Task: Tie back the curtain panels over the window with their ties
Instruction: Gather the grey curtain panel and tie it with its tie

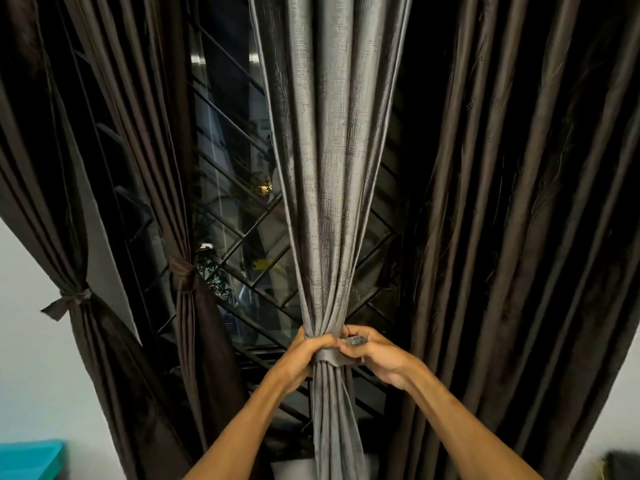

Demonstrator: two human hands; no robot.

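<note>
A grey curtain panel (327, 174) hangs in the middle of the window, gathered into a narrow bunch at waist height. A grey tie (331, 356) wraps around the bunch. My left hand (306, 355) clasps the bunch and the tie from the left. My right hand (372, 355) pinches the tie's end at the right of the bunch. Two dark brown panels at the left are bound: one with a knotted tie (69, 301), the other with a tie (185, 275). A wide dark brown panel (519, 220) hangs loose at the right.
Behind the curtains is a window with a black diamond-pattern grille (249, 258). White wall shows at both sides. A turquoise container (31, 459) sits at the lower left, and a dark object (623, 464) at the lower right.
</note>
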